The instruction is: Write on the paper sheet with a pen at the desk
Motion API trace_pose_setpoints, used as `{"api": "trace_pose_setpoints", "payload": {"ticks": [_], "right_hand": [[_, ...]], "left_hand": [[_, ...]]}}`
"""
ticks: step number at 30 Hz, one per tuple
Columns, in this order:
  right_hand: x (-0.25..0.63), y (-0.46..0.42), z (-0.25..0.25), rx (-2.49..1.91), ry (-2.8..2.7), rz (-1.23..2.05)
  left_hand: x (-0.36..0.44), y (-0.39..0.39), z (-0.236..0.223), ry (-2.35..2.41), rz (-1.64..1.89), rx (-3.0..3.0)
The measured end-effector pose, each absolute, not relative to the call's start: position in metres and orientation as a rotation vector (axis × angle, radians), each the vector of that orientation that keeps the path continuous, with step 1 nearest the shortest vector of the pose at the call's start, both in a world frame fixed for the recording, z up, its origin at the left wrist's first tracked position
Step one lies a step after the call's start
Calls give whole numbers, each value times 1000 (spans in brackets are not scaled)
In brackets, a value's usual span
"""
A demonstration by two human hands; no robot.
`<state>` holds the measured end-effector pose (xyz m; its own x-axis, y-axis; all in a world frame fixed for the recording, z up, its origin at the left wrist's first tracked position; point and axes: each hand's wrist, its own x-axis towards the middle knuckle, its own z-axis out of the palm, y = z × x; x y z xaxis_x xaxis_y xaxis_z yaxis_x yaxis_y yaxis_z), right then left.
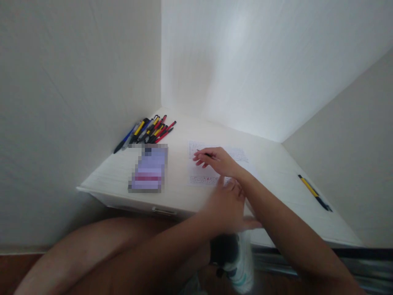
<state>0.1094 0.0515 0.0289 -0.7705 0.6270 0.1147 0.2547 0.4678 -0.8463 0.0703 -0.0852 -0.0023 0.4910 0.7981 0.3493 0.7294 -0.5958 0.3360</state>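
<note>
My right hand [216, 162] rests on a printed sheet of paper [199, 179] in the middle of the white desk [276, 172]. Its fingers are closed on a dark pen [209, 155] whose tip points left over the sheet. My left hand [229, 209] hovers at the sheet's near edge, just under my right wrist. It is smeared by motion, so its fingers are unclear.
Several pens [150, 130] in red, yellow, blue and black lie heaped in the desk's back left corner. A blurred purple rectangle [149, 169] lies left of the sheet. A yellow and black pen [315, 192] lies alone at the right. Walls enclose the desk on three sides.
</note>
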Motion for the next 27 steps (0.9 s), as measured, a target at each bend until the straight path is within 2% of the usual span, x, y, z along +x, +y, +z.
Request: {"api": "trace_pose_setpoints", "payload": {"ticks": [4, 8, 10, 15, 23, 27], "right_hand": [[113, 55, 27, -793, -2496, 905], [128, 72, 31, -951, -2423, 815], [127, 75, 32, -1001, -2300, 906], [109, 71, 23, -888, -1990, 1406], [124, 75, 0, -838, -1976, 1432], [126, 78, 0, -812, -1924, 1560]], "left_hand": [[68, -87, 2, 1359, 655, 2603], [70, -88, 1, 1416, 534, 2631], [73, -88, 0, 1424, 488, 2644], [75, -90, 0, 1425, 417, 2662], [75, -89, 3, 1433, 423, 2641], [76, -88, 4, 1417, 371, 2638]]}}
